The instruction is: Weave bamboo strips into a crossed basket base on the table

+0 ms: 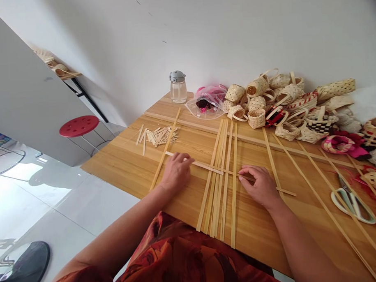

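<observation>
Several long, thin bamboo strips (215, 197) lie side by side in front of me, running away from my body. A short, pale crosswise strip (207, 166) spans from the left over part of this bundle. My left hand (177, 171) is over that pale strip, fingers curled around its middle, which they partly hide. To the right of the bundle, my right hand (259, 183) pinches another crosswise bamboo strip (287, 191) between thumb and fingers. This strip's left part meets the lengthwise strips, and its right end sticks out past the hand.
Short strip offcuts (161, 135) lie at the back left beside a single long strip (160, 170). Small woven baskets (257, 101) pile along the wall, near a plastic bag (207, 105) and a bottle (178, 90). Scissors (352, 203) rest at right, among spread strips. A red stool (79, 125) stands left.
</observation>
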